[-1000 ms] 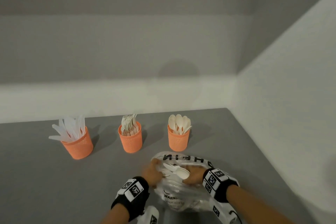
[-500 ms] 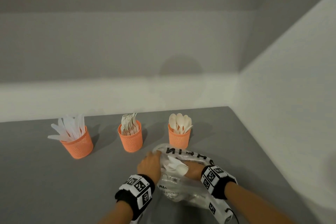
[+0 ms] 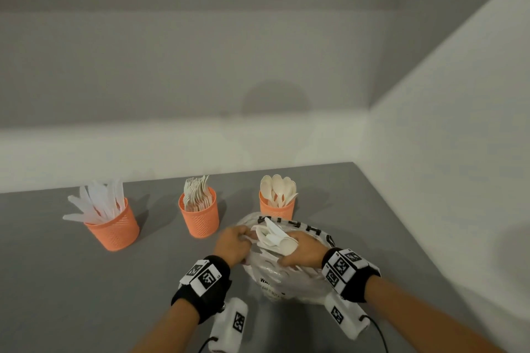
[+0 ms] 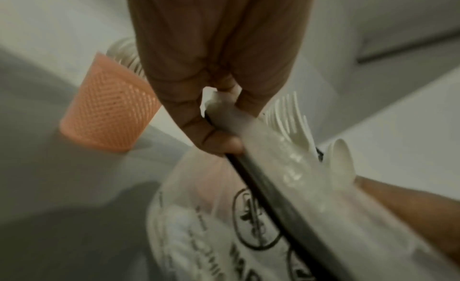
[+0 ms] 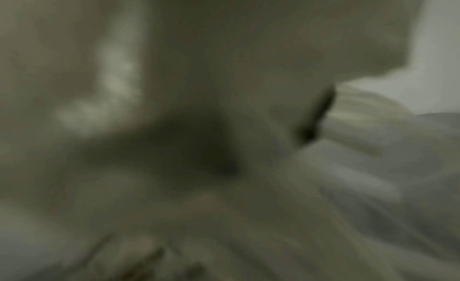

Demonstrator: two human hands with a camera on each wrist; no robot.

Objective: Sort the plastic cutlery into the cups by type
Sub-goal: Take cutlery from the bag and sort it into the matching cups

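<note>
Three orange mesh cups stand in a row: knives (image 3: 113,226) on the left, forks (image 3: 200,218) in the middle, spoons (image 3: 276,209) on the right. In front of the spoon cup lies a clear printed plastic bag (image 3: 286,281). My left hand (image 3: 245,238) pinches the bag's rim (image 4: 224,106). My right hand (image 3: 298,252) grips a bundle of white cutlery (image 3: 274,236) sticking up out of the bag's mouth. Forks (image 4: 288,116) and a spoon (image 4: 341,157) show in the left wrist view. The right wrist view is a blur.
The grey table (image 3: 71,295) meets white walls at the back and along the right (image 3: 430,209). The fork cup (image 4: 107,112) stands just left of my left hand. Both wrists wear black bands with marker tags.
Both hands and the bag have shifted a little toward the cups. The cutlery bundle has come further up out of the bag's mouth.
</note>
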